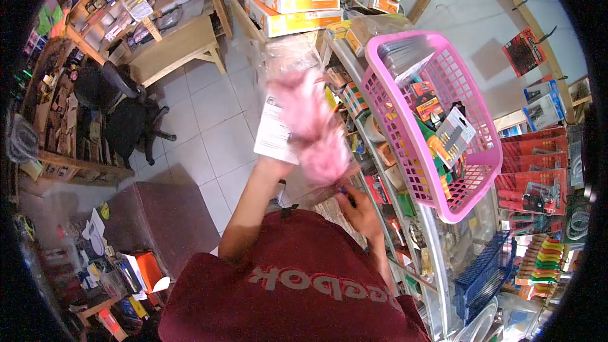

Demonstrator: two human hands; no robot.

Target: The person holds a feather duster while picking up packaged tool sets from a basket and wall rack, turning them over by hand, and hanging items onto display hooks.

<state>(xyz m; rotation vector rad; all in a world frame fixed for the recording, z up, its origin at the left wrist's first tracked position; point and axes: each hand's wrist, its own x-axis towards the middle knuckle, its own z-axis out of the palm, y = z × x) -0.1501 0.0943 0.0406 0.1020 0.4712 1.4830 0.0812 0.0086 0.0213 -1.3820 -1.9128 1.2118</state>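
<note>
My left hand (273, 168) grips the lower edge of a white printed card (273, 133); clear plastic above it looks like part of the same pack, though blur hides the join. In my right hand (361, 213) is the dark handle end of a pink fluffy duster (316, 130), smeared by motion. The duster's head lies across the card's right side, and I cannot tell whether they touch. Right of my hands, a pink plastic basket (405, 158) holds a carded set of bits (455, 137) and other packed tools.
Stacked orange-and-white boxes (297, 1) stand ahead. A glass display case (421, 250) runs along my right, under the basket. Packaged tools (531, 174) hang at far right. To the left are a black office chair (123, 117), a wooden table (171, 50) and crowded shelves.
</note>
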